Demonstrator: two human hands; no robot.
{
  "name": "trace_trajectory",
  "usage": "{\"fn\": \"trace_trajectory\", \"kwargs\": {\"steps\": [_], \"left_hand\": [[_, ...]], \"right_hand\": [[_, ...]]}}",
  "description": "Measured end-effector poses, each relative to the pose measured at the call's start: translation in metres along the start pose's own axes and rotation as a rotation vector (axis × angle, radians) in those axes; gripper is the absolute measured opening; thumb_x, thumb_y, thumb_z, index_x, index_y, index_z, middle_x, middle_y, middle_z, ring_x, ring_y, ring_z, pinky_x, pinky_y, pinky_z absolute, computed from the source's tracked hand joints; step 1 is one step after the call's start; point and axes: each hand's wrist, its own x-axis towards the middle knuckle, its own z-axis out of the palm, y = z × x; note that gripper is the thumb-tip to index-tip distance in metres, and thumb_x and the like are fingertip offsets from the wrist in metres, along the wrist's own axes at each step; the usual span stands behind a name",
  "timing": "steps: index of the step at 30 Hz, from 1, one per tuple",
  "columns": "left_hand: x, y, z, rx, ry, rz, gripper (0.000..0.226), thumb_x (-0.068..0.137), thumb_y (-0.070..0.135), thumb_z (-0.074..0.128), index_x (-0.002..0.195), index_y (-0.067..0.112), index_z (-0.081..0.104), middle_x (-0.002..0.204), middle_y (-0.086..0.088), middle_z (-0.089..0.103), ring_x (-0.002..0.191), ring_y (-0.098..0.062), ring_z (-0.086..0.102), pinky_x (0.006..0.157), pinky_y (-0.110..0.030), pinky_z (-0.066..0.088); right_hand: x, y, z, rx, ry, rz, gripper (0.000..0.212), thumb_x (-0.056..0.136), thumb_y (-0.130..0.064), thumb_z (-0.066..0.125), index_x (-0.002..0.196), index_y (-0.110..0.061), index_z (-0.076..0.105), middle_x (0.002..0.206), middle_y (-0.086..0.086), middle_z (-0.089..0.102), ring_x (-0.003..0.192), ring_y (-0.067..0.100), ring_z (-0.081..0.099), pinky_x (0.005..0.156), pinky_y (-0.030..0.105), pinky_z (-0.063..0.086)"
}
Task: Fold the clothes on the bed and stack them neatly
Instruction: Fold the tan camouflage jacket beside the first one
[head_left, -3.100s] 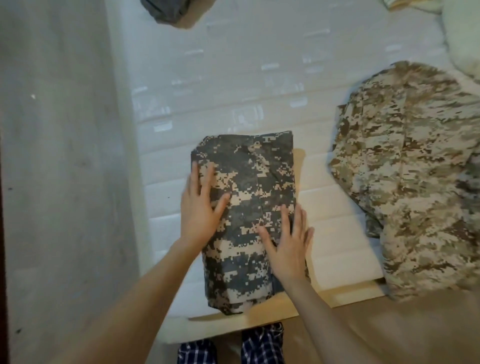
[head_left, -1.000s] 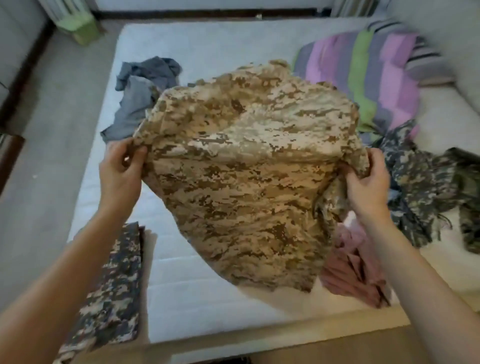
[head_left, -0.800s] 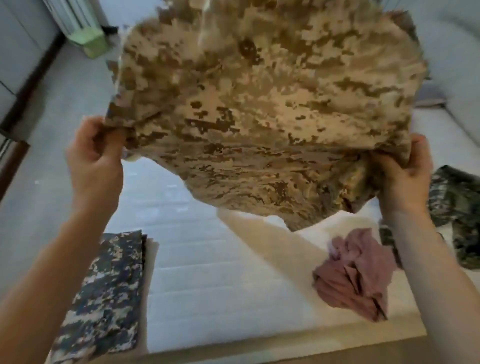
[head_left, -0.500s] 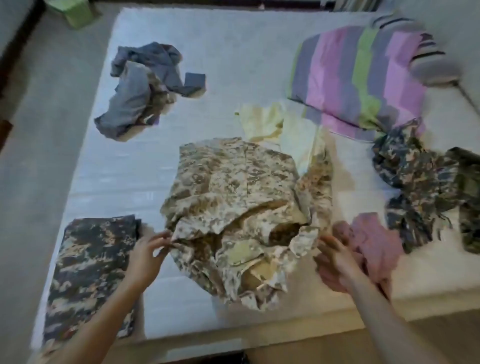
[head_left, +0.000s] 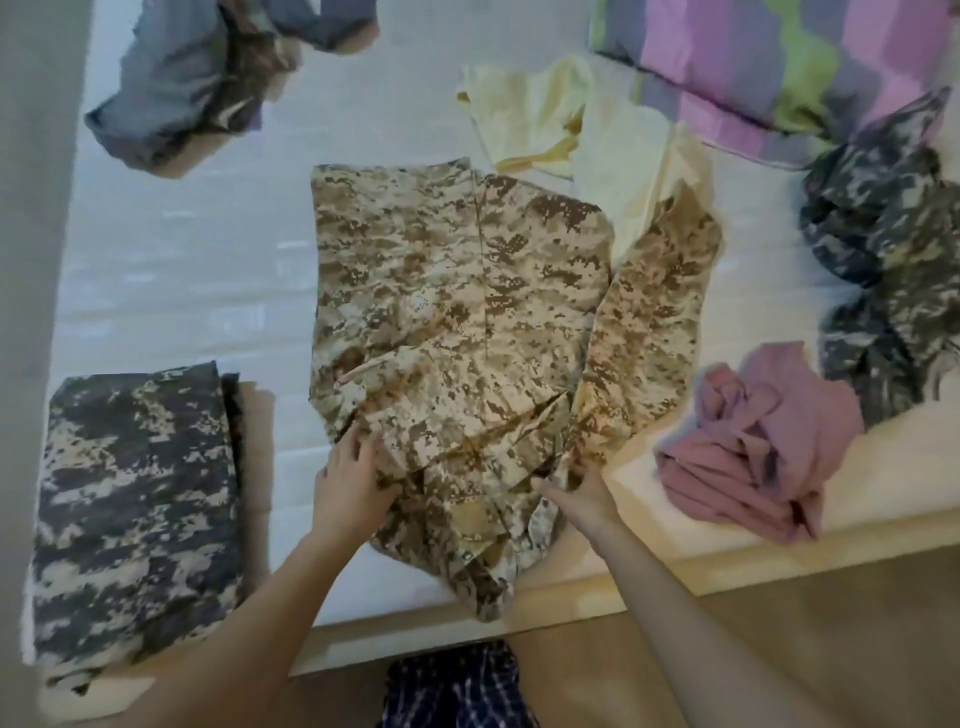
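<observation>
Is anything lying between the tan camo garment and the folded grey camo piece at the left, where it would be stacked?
Nothing visible does. The left hand and right hand hold the near edge of the tan camo garment; only bare mattress lies between it and the folded grey camo piece, whose top is free.

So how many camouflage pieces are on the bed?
3: a folded dark one near left, a tan one spread in the middle, a crumpled dark one at right. The grey heap may hide more.
</observation>
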Motion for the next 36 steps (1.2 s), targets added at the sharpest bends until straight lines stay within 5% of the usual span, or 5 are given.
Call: {"fn": "trace_trajectory", "kwargs": {"steps": [9,15,22,27,36], "left_hand": [[0.007,-0.006,-0.023,0.0,0.158,0.331,0.005,0.081,0.0,0.06,0.082,0.005,0.062,0.086,-0.01,0.06,0.075,-0.032,0.058,0.064,-0.039,0.047],[-0.062,-0.081,-0.014,-0.084,0.124,0.135,0.021,0.083,0.006,0.064,0.085,0.021,0.049,0.081,0.006,0.044,0.062,-0.01,0.043,0.048,-0.024,0.035],[-0.067,-0.09,0.033,-0.348,-0.03,-0.369,0.032,0.086,0.02,0.067,0.114,0.008,0.055,0.115,-0.012,0.057,0.097,-0.027,0.058,0.075,-0.041,0.05],[-0.048,-0.056,0.03,-1.362,-0.33,-0.919,0.037,0.091,0.039,0.059,0.117,0.013,0.054,0.11,-0.008,0.064,0.105,-0.022,0.059,0.092,-0.039,0.046],[-0.025,-0.07,0.031,-1.614,-0.101,-0.958,0.018,0.099,0.025,0.047,0.083,0.018,0.052,0.061,0.002,0.05,0.053,-0.008,0.042,0.06,-0.025,0.034]], "right_hand": [[0.001,0.028,-0.016,0.41,0.499,-0.145,0.021,0.086,-0.016,0.062,0.067,-0.014,0.053,0.064,0.0,0.051,0.069,0.018,0.047,0.061,0.028,0.035],[-0.038,0.1,-0.032,0.287,0.547,0.108,0.01,0.084,0.007,0.059,0.088,0.001,0.054,0.086,0.025,0.063,0.063,0.028,0.06,0.054,0.032,0.045],[-0.035,0.037,0.02,-0.184,0.464,-0.413,0.018,0.088,-0.018,0.061,0.103,-0.008,0.055,0.096,0.005,0.06,0.081,0.016,0.055,0.069,0.026,0.043],[0.003,0.0,0.029,0.611,0.029,0.481,0.072,0.083,-0.053,0.061,0.133,-0.004,0.042,0.117,0.023,0.058,0.101,0.035,0.061,0.088,0.044,0.053],[0.003,0.013,0.01,1.069,0.058,0.213,0.057,0.088,-0.015,0.063,0.137,-0.001,0.038,0.137,0.016,0.048,0.124,0.025,0.047,0.111,0.037,0.033]]}}
